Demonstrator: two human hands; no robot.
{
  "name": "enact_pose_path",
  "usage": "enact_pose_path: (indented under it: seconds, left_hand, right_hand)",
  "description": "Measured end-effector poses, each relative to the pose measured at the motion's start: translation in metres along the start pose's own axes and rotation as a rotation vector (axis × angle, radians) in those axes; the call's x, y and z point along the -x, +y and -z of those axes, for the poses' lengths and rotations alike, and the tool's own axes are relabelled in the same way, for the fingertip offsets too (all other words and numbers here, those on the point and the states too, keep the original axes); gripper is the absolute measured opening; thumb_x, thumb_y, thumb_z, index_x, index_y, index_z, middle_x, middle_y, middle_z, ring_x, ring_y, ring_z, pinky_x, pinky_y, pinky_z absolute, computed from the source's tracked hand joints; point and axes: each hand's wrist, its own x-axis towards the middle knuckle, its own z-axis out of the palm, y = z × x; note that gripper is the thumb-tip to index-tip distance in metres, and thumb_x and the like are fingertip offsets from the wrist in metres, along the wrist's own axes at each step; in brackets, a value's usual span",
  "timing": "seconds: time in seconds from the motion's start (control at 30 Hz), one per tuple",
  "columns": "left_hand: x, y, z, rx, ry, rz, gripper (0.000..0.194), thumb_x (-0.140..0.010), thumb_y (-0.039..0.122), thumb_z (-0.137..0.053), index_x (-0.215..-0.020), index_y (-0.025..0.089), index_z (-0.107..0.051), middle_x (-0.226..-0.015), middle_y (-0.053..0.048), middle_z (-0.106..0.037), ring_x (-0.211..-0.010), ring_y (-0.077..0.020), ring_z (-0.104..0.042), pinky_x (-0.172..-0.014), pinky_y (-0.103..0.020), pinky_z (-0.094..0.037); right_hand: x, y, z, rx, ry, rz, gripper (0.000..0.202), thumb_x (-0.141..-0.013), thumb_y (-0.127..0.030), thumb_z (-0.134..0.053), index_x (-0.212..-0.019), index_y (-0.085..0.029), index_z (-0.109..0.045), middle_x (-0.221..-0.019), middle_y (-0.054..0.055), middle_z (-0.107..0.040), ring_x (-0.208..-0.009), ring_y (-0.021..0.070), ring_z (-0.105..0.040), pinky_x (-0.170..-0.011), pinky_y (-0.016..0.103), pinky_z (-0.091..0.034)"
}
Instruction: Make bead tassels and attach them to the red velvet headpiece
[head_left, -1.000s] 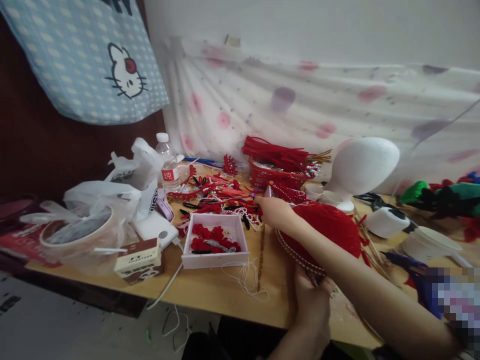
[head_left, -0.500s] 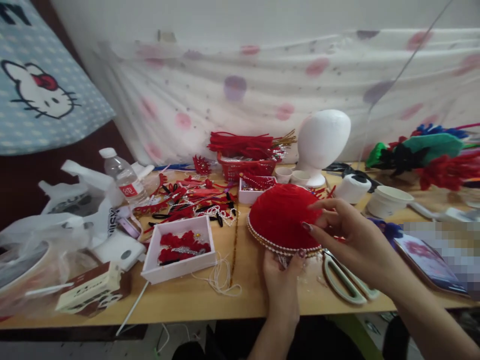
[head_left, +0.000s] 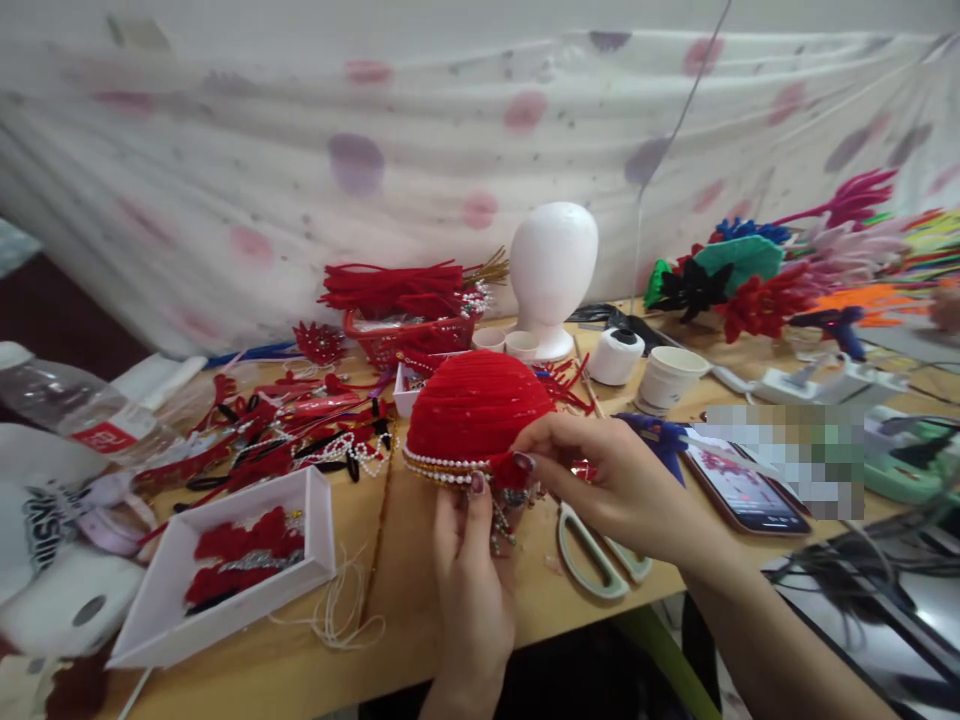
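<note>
A red domed cap point(head_left: 480, 400) with fine ridges stands upright over the table, its rim edged with white pearl beads and a gold strip. My left hand point(head_left: 472, 580) grips it from below, thumb on the beaded rim; its other fingers are partly hidden under the cap. At the right end of the rim, my right hand point(head_left: 607, 480) pinches a small red fuzzy piece point(head_left: 510, 470) between thumb and fingers. A beaded dangle point(head_left: 501, 525) hangs just below. Beside my right hand lie scissors point(head_left: 589, 560) with pale handles.
A white box point(head_left: 311, 560) of red pieces is at left. Behind are a red basket point(head_left: 409, 340), a white foam head point(head_left: 555, 265), a thread spool point(head_left: 616, 357) and a paper cup point(head_left: 671, 378). A phone point(head_left: 746, 480) and a blue glue gun point(head_left: 660, 440) lie right.
My view has swung to the right. The cap has tilted, showing its ridged side, and my right hand has moved down from the crown to the rim, pinching a red piece there.
</note>
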Motion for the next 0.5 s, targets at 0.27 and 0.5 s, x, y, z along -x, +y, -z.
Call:
enact_pose_path:
  seconds: [0.27,0.5]
  left_hand:
    - [0.000,0.002,-0.003,-0.053,-0.046,-0.036,0.050,-0.074,0.039,-0.081,-0.119,0.020,-0.071,-0.108,-0.009,-0.078,-0.092,-0.0243,-0.075,-0.075,-0.032,-0.061]
    - [0.001,0.004,-0.008,-0.012,-0.049,-0.052,0.045,-0.075,0.033,-0.079,-0.118,0.021,-0.072,-0.110,-0.008,-0.078,-0.096,-0.0258,-0.074,-0.076,-0.033,-0.061]
  right_hand:
    - [-0.009,0.008,0.005,-0.006,0.044,0.051,0.012,-0.090,-0.014,-0.058,-0.085,-0.019,-0.067,-0.082,0.000,-0.068,-0.075,0.0136,-0.061,-0.068,0.026,-0.046]
    - [-0.017,0.005,0.009,-0.003,0.013,-0.011,0.013,-0.087,-0.012,-0.058,-0.085,-0.019,-0.069,-0.086,0.001,-0.070,-0.075,0.0145,-0.062,-0.069,0.028,-0.047]
